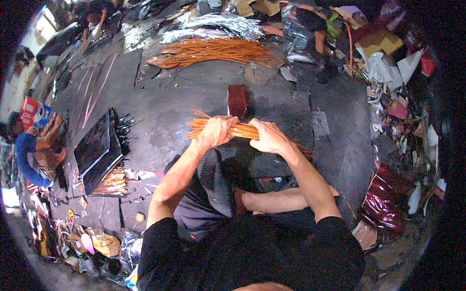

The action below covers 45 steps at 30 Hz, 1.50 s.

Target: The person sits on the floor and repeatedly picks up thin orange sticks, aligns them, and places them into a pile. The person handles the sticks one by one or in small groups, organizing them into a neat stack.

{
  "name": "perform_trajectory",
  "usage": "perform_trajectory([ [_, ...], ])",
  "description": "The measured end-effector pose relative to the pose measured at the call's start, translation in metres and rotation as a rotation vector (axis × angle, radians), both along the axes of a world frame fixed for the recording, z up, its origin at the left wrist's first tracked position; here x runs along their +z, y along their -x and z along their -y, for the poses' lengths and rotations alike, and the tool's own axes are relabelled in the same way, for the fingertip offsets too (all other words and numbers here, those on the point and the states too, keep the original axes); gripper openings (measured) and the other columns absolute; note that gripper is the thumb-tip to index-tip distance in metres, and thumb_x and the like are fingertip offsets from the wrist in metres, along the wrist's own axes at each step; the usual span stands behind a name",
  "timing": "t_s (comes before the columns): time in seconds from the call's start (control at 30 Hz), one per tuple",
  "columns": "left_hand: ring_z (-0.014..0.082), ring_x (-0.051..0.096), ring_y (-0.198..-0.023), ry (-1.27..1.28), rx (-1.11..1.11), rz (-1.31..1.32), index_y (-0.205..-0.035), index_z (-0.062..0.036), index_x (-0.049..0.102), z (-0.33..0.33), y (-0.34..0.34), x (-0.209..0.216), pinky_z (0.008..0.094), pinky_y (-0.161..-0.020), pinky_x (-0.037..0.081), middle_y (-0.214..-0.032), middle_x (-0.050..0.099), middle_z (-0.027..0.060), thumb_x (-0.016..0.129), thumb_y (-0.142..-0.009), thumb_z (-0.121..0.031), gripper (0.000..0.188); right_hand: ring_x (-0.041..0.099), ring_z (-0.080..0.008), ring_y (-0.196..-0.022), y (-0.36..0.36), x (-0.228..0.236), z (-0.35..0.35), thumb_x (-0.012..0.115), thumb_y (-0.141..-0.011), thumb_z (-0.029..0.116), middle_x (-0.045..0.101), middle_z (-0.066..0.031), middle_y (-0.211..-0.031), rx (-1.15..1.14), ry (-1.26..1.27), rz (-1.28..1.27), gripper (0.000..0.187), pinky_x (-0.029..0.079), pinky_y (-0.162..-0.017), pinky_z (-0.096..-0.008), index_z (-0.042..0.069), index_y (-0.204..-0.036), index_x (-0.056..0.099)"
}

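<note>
Both of my hands are closed round a bundle of thin orange-brown sticks [244, 130], held crosswise over the dark floor. My left hand [217, 131] wraps the bundle near its left end, where loose tips fan out past the fist. Farther right, my right hand [268, 136] grips the same bundle, thumb toward the middle. A short stretch of sticks shows between the two fists. Just beyond my hands, a dark red-brown block [237, 101] rests on the floor mat.
A large pile of orange sticks [213, 52] lies at the far side, with silvery strips [213, 26] behind it. At left stands a black tray [98, 151] with sticks beside it. A person in a blue sleeve [26, 157] sits far left. Scraps [388, 68] heap up at right.
</note>
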<state>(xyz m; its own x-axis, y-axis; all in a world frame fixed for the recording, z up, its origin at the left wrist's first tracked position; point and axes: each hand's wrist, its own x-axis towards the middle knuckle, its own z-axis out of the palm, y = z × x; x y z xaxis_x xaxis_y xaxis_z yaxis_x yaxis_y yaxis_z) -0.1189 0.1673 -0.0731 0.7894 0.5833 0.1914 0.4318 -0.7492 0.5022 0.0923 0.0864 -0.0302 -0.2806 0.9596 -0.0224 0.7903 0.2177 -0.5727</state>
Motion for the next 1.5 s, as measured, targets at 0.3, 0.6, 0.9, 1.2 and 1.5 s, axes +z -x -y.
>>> perform_trajectory([
  [0.3,0.0320,0.061,-0.079,-0.350,0.086,0.020,-0.093,-0.0078,0.057,0.018,0.037,0.107,0.0433,-0.070,0.048,-0.080,0.058,0.0107,0.065,-0.071,-0.015,0.025,0.065,-0.0355,-0.094,-0.043,0.045,0.058,0.076,-0.068,0.008,0.067,-0.0137,-0.099,-0.256,-0.268,0.063,0.043,0.052,-0.080,-0.0422,0.007,-0.107,0.059],
  [0.6,0.0354,0.049,-0.120,-1.108,0.456,0.101,-0.133,-0.0106,0.047,-0.151,0.046,0.196,0.0431,-0.097,0.042,-0.128,0.052,0.0163,0.073,-0.080,-0.035,0.064,0.048,-0.0360,-0.119,-0.051,0.164,-0.141,0.074,-0.079,0.036,0.050,-0.0179,-0.128,-0.305,-0.928,0.546,0.070,0.040,-0.100,-0.0435,0.008,-0.134,0.043],
  [0.9,0.0258,0.058,-0.116,0.415,0.374,0.338,-0.127,-0.0032,0.056,-0.097,0.076,-0.012,0.0372,-0.097,0.046,-0.122,0.062,0.0183,0.071,-0.086,-0.035,0.054,0.043,-0.0448,-0.127,-0.008,-0.057,-0.123,0.079,-0.069,0.053,0.041,-0.0332,-0.138,-0.583,-0.160,-0.230,0.106,0.036,-0.107,-0.0487,-0.004,-0.143,0.030],
  [1.2,0.0200,0.057,-0.109,0.990,0.599,0.568,-0.133,-0.0062,0.052,-0.076,0.025,-0.090,0.0336,-0.089,0.046,-0.121,0.060,0.0110,0.055,-0.096,-0.040,0.050,0.029,-0.0409,-0.137,0.067,-0.112,-0.140,0.079,-0.067,0.048,0.022,-0.0262,-0.150,-0.793,0.093,0.116,0.120,0.024,-0.107,-0.0612,0.017,-0.153,0.002],
  [1.5,0.0174,0.059,-0.103,0.894,0.571,0.543,-0.131,-0.0048,0.054,-0.067,0.041,-0.121,0.0308,-0.087,0.046,-0.116,0.063,0.0099,0.058,-0.096,-0.031,0.044,0.048,-0.0488,-0.117,0.034,-0.126,-0.142,0.075,-0.069,0.024,0.037,-0.0345,-0.136,-0.719,0.038,-0.019,0.110,0.045,-0.097,-0.0508,0.009,-0.152,0.006],
])
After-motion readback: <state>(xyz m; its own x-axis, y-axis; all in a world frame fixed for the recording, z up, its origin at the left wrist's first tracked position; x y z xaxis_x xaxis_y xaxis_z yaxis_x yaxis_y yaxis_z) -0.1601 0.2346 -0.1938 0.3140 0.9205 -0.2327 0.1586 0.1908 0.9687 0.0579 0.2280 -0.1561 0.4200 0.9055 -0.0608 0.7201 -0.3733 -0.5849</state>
